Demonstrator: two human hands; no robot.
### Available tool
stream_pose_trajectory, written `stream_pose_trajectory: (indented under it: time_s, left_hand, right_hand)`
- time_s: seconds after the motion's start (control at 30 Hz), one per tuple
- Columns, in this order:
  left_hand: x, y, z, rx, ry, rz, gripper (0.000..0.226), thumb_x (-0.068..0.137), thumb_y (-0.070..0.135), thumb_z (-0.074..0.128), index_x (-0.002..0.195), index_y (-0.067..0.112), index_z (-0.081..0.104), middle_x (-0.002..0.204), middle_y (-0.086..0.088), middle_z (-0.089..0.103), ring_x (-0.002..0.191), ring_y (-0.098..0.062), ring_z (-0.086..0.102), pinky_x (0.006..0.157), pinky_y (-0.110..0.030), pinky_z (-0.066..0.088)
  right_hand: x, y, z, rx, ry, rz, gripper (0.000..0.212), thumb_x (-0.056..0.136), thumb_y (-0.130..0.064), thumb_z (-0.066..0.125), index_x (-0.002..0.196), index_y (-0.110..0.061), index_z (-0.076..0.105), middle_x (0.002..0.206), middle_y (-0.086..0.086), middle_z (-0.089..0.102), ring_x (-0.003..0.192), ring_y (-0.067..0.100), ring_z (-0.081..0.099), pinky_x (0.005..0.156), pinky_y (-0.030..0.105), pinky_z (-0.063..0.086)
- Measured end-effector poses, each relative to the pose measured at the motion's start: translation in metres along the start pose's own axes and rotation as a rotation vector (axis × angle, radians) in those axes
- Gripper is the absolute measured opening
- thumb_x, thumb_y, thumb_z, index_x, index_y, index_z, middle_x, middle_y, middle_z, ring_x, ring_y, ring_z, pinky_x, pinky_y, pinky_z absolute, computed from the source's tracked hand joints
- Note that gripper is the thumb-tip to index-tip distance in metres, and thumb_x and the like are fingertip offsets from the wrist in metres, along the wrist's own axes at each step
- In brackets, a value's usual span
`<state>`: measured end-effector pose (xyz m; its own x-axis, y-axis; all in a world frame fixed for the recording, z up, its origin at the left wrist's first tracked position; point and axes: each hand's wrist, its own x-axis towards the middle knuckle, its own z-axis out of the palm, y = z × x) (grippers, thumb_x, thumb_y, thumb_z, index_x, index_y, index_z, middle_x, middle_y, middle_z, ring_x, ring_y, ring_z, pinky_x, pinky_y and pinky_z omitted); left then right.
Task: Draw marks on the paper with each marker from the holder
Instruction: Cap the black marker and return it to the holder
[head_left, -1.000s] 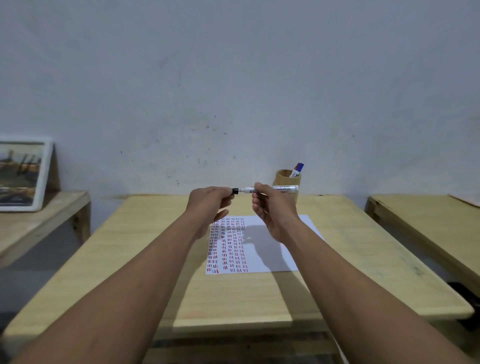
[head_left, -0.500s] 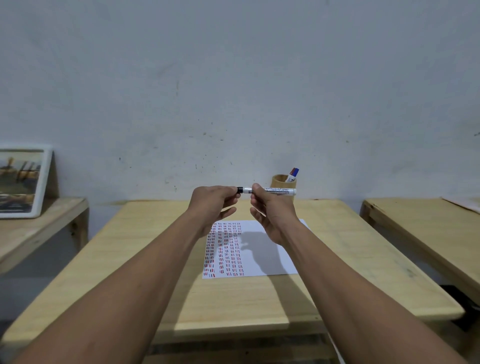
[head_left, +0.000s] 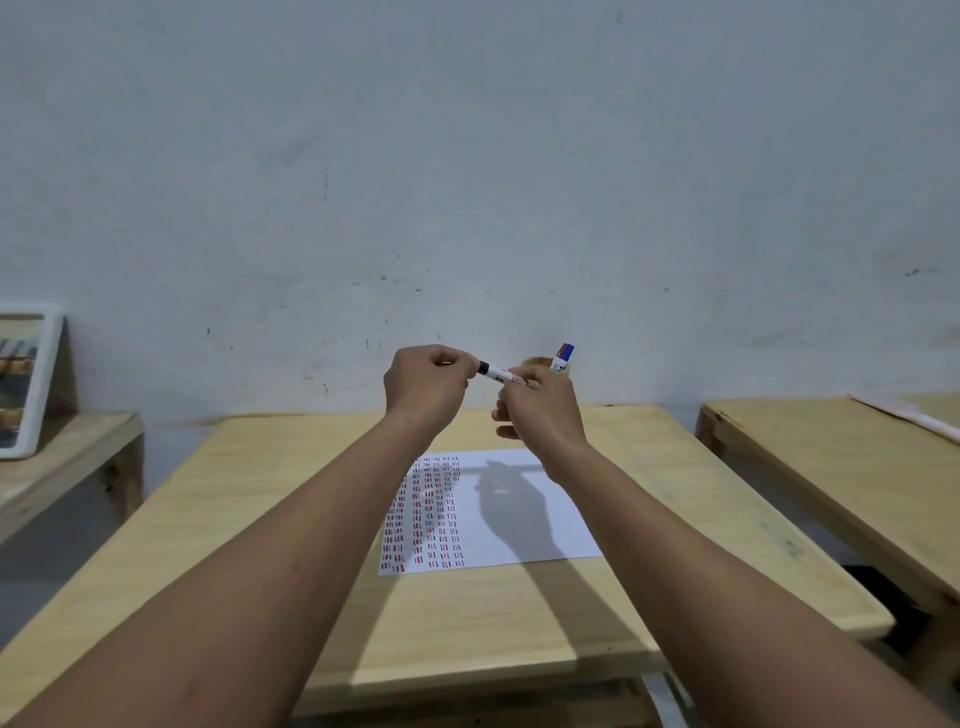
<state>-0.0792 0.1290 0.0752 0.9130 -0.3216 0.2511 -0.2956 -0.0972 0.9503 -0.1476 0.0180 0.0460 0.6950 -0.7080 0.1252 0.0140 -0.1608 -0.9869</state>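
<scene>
Here, marker (head_left: 503, 375): a slim white barrel with small print and a black band at its left end, held in the air above the far part of the surface, tilted so the left end sits higher.
Left hand (head_left: 427, 383): fingers clenched at the marker's black end; whether a cap sits inside the fist cannot be told.
Right hand (head_left: 540, 410): fingers grasping the white barrel, the far end hidden behind the hand.
Paper (head_left: 524, 512): a white sheet flat on the surface below the hands, its left part filled with columns of short red and dark dashes, the right part blank and crossed by the hands' shadow.
Holder (head_left: 545, 364): a tan cup at the far edge, just behind the right hand.
Second marker (head_left: 562, 356): white with a blue cap, standing tilted in the holder.
Surface (head_left: 291, 519): pale wood.
</scene>
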Motion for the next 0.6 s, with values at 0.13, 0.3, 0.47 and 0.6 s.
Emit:
stream_pose_trajectory:
  time_s: [0.13, 0.3, 0.47, 0.6]
  left_hand:
    - [0.008, 0.004, 0.003, 0.002, -0.019, 0.055, 0.018, 0.089, 0.036, 0.064, 0.077, 0.026, 0.075, 0.086, 0.004, 0.076, 0.089, -0.025, 0.071, 0.083, -0.046, 0.059]
    - [0.034, -0.01, 0.031, 0.043, -0.014, 0.046, 0.019, 0.092, 0.03, 0.054, 0.086, 0.027, 0.071, 0.092, 0.005, 0.075, 0.092, -0.021, 0.07, 0.085, -0.039, 0.057]
    - [0.063, -0.051, 0.072, 0.247, -0.06, 0.096, 0.024, 0.093, 0.025, 0.059, 0.114, 0.02, 0.069, 0.108, 0.0, 0.071, 0.087, -0.014, 0.06, 0.077, -0.024, 0.041]
    - [0.087, -0.08, 0.105, 0.346, -0.153, 0.09, 0.046, 0.091, 0.028, 0.063, 0.135, 0.019, 0.055, 0.126, -0.006, 0.064, 0.107, -0.021, 0.061, 0.087, -0.032, 0.048]
  right_hand:
    - [0.006, -0.007, -0.008, -0.124, -0.012, -0.028, 0.012, 0.097, -0.01, 0.059, 0.109, -0.009, 0.059, 0.083, 0.011, 0.068, 0.06, 0.022, 0.063, 0.057, 0.033, 0.053]
    - [0.046, -0.009, -0.029, -0.201, 0.047, -0.086, 0.018, 0.099, -0.026, 0.063, 0.107, -0.011, 0.071, 0.076, 0.004, 0.067, 0.06, 0.021, 0.057, 0.054, 0.026, 0.047]
    - [0.094, -0.006, -0.04, -0.249, 0.098, -0.181, 0.025, 0.099, -0.031, 0.063, 0.108, -0.01, 0.074, 0.085, 0.004, 0.066, 0.079, 0.024, 0.062, 0.08, 0.039, 0.053]
    - [0.13, -0.001, -0.043, -0.342, 0.145, -0.259, 0.019, 0.101, -0.027, 0.059, 0.097, -0.013, 0.071, 0.067, -0.006, 0.061, 0.06, 0.011, 0.058, 0.066, 0.031, 0.046]
